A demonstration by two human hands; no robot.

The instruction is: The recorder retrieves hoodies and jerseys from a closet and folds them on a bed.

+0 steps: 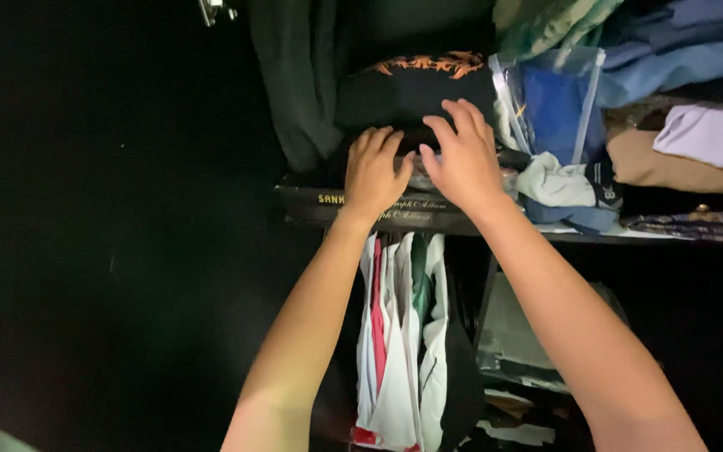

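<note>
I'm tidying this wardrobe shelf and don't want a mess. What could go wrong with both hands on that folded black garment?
The left hand and right hand press the black folded garment near the shelf edge; it might slide off onto the hanging shirts. The clear bag alongside could get nudged over.

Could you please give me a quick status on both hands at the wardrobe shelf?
Left hand and right hand flat on black folded garment. Clear bag with blue cloth close beside right.
</note>
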